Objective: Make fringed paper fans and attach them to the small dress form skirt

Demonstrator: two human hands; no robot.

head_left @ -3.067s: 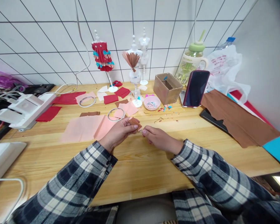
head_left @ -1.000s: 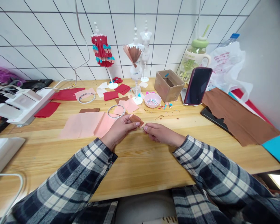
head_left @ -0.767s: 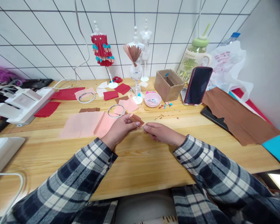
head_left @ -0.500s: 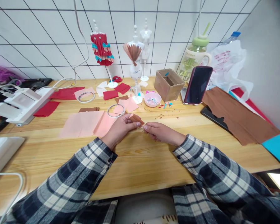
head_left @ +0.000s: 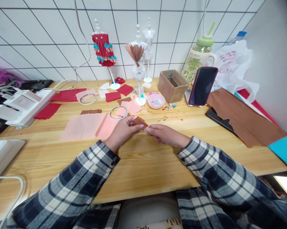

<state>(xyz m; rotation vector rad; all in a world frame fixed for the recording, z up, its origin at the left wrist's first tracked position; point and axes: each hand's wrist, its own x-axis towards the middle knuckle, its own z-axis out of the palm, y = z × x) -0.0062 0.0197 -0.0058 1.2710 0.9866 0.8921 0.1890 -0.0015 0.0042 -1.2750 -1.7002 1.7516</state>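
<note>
In the head view my left hand (head_left: 125,129) pinches a small folded piece of brown crepe paper (head_left: 140,121) between thumb and fingers. A lighter pink edge shows at its upper left. My right hand (head_left: 162,133) is closed in a pinch on a thin strand, like wire or thread, at the lower right corner of that paper. The two hands nearly meet above the wooden table (head_left: 148,171). Just left of them lie pink crepe paper sheets (head_left: 84,126) and a silver ring (head_left: 118,112).
Behind stand a mannequin in a red ruffled dress (head_left: 102,49) and a mannequin with a brown pleated fan (head_left: 135,54). A pink bowl of sequins (head_left: 156,101), a cardboard box (head_left: 173,86) and a propped phone (head_left: 203,86) are farther right. A white power strip (head_left: 24,109) lies left.
Both hands have shifted slightly, and the paper now looks more narrowly folded than three seconds ago. The camera view has tilted a little downward. Over the last second almost nothing moves.
</note>
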